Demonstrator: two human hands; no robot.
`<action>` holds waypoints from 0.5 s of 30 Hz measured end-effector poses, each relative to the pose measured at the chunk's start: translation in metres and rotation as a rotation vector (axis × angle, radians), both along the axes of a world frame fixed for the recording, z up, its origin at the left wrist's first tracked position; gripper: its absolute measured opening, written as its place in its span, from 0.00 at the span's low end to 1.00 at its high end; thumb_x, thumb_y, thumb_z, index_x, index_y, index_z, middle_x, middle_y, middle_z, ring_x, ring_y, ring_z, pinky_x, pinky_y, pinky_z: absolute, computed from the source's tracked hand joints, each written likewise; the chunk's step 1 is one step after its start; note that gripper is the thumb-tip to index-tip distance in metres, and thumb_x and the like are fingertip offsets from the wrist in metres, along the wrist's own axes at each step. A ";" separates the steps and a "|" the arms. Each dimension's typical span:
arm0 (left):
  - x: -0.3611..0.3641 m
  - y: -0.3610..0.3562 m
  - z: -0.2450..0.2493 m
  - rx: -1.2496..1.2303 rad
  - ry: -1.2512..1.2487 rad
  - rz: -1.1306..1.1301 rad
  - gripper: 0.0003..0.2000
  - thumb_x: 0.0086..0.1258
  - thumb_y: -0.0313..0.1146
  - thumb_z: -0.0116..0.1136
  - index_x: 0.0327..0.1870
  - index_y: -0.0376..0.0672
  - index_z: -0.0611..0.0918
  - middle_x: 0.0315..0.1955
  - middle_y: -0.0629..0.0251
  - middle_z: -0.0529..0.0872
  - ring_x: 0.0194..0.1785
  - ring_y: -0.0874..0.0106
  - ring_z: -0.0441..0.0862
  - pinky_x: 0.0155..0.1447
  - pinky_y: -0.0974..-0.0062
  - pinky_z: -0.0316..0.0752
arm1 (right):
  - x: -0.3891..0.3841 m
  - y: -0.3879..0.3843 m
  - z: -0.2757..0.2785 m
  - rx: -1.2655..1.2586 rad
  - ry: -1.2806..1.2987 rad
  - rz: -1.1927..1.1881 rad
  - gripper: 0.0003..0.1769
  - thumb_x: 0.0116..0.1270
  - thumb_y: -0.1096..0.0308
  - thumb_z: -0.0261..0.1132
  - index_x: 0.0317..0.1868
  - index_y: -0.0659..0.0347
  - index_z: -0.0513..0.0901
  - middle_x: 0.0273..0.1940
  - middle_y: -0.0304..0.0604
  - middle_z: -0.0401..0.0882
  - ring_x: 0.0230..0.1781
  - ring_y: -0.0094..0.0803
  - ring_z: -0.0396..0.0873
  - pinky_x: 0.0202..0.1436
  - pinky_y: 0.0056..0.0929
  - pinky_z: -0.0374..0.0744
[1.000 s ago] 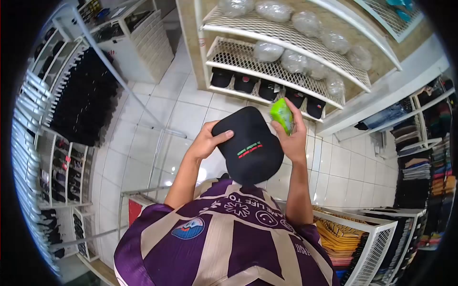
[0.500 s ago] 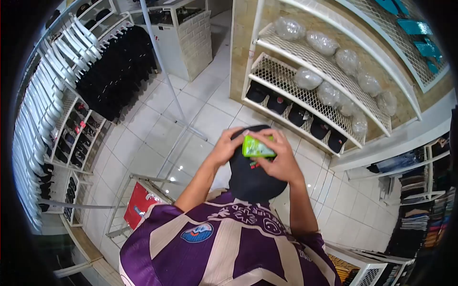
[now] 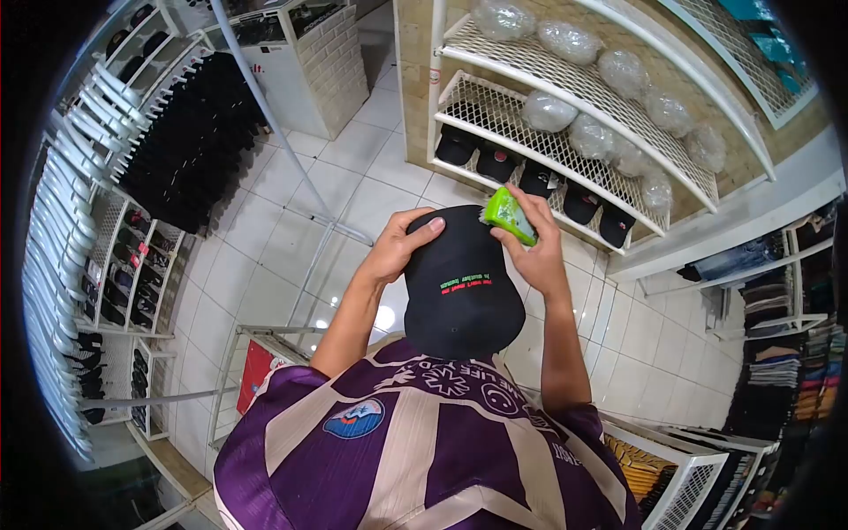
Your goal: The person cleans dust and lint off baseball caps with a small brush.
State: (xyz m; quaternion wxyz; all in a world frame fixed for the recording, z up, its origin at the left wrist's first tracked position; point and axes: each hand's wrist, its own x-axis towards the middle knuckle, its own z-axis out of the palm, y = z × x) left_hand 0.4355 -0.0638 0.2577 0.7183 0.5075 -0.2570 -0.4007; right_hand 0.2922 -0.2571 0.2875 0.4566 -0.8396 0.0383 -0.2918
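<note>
A black cap (image 3: pixel 461 287) with small red and green lettering on its front is held out before my chest. My left hand (image 3: pixel 399 247) grips its left side, thumb lying across the crown. My right hand (image 3: pixel 533 252) holds a small green brush (image 3: pixel 508 215), pressed against the cap's upper right edge. My purple and beige shirt (image 3: pixel 415 442) fills the bottom of the view.
White wire shelves (image 3: pixel 565 132) ahead carry plastic-wrapped caps above and black caps (image 3: pixel 530 177) on the lowest level. A rack of black garments (image 3: pixel 177 141) on white hangers stands left. A white wire bin (image 3: pixel 680 477) with folded clothes sits lower right. White tiled floor (image 3: pixel 265 238) lies below.
The green brush moved from the middle of the cap's front to its upper right edge. The cap's lettering is now uncovered. The view shifted slightly.
</note>
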 end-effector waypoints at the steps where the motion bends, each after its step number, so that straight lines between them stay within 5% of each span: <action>1: 0.002 -0.006 -0.001 -0.005 -0.003 -0.008 0.13 0.78 0.35 0.62 0.50 0.33 0.86 0.38 0.67 0.89 0.39 0.81 0.83 0.45 0.82 0.79 | 0.004 0.002 0.004 0.033 -0.037 -0.045 0.36 0.57 0.73 0.78 0.68 0.60 0.80 0.56 0.48 0.80 0.60 0.41 0.78 0.67 0.33 0.72; 8: 0.017 -0.007 0.008 -0.104 -0.019 0.168 0.14 0.77 0.36 0.63 0.51 0.32 0.85 0.38 0.67 0.88 0.39 0.81 0.83 0.45 0.82 0.79 | -0.009 -0.009 -0.030 0.265 0.047 0.099 0.36 0.59 0.76 0.77 0.69 0.61 0.78 0.56 0.47 0.79 0.58 0.37 0.78 0.65 0.29 0.72; 15: 0.011 -0.030 0.000 -0.039 -0.145 0.054 0.11 0.77 0.35 0.64 0.48 0.34 0.85 0.36 0.70 0.87 0.36 0.83 0.82 0.42 0.83 0.78 | 0.016 -0.003 -0.003 0.097 -0.111 -0.062 0.35 0.61 0.75 0.77 0.70 0.62 0.77 0.57 0.48 0.79 0.58 0.37 0.78 0.65 0.29 0.72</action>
